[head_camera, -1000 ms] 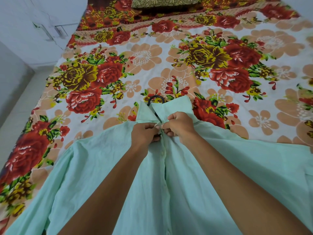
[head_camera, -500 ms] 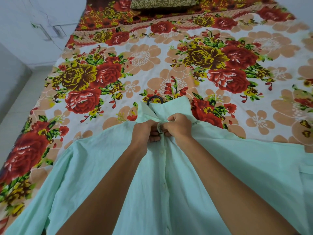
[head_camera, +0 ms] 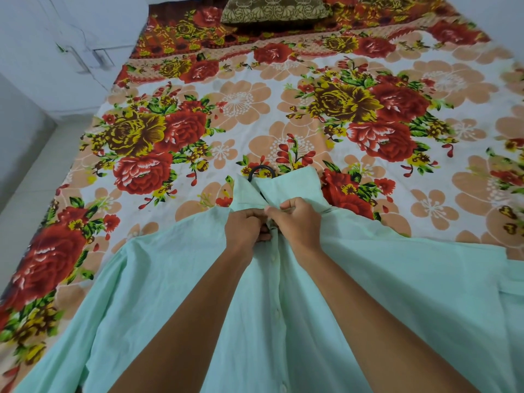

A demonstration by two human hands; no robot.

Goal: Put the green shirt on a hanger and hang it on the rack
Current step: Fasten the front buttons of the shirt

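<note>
Both hands sit together at the shirt's neck in my head view. My left hand (head_camera: 246,226) is curled, its fingers pinching the left edge of the front opening just below the collar. My right hand (head_camera: 297,221) is curled too, thumb and fingers pinching the right edge, knuckles turned up toward the camera. The two hands touch at the fingertips, right at the top of the button line; I cannot tell whether a button is between them, as the fingers hide that spot.

The shirt (head_camera: 175,293), pale green, lies front-up on the bed (head_camera: 241,103), spread wide, its body running toward me under both forearms. One sleeve trails off to the lower left, and the other side spreads out to the right edge of the view. A row of small white buttons (head_camera: 274,258) runs down the middle, between my arms. The collar (head_camera: 292,184) stands open beyond my hands, its two flaps parted.

A hanger hook (head_camera: 261,169), dark and curved, pokes out from the collar's gap and rests on the bedsheet just beyond it. The rest of the hanger is hidden under the fabric.

The bedsheet is printed with large red, yellow and peach flowers. A brown patterned pillow (head_camera: 275,9) lies at the far end of the bed. White cabinets (head_camera: 71,46) stand to the left, with pale floor (head_camera: 34,171) beside the bed.
</note>
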